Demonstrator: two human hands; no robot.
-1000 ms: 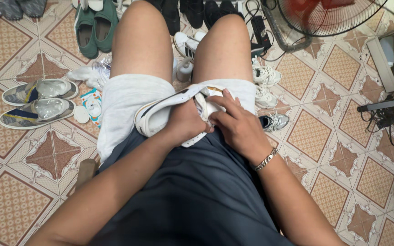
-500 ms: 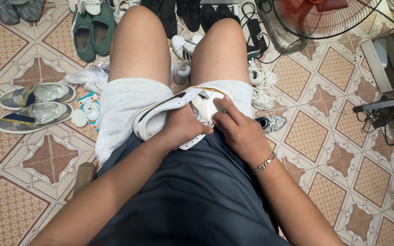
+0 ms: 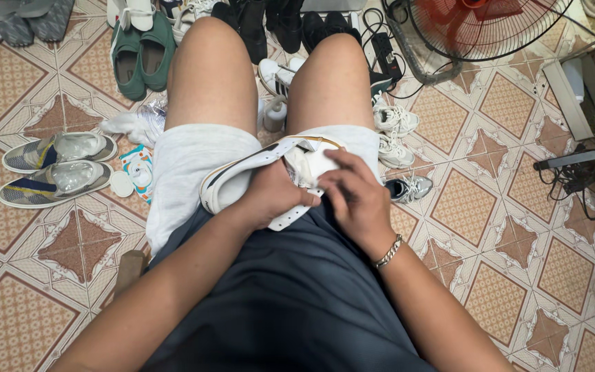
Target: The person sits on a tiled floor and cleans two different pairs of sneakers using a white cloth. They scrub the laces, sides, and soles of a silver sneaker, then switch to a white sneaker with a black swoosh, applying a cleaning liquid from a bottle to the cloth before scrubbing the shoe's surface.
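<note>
Since a moment ago the right hand (image 3: pixel 356 200) has slid from the white sneaker (image 3: pixel 242 172) opening toward 5 o'clock, fingers loose, while the left hand (image 3: pixel 273 196) clamps its sole on the lap; wiping seems underway, needing steady bracing.

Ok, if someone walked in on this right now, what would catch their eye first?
Probably the white sneaker lying across the seated person's lap, gripped by the left hand while the right hand works at its opening. Next would be the shoes scattered over the patterned tile floor: green slip-ons at upper left, grey sneakers at left, and a red fan at upper right.
</note>
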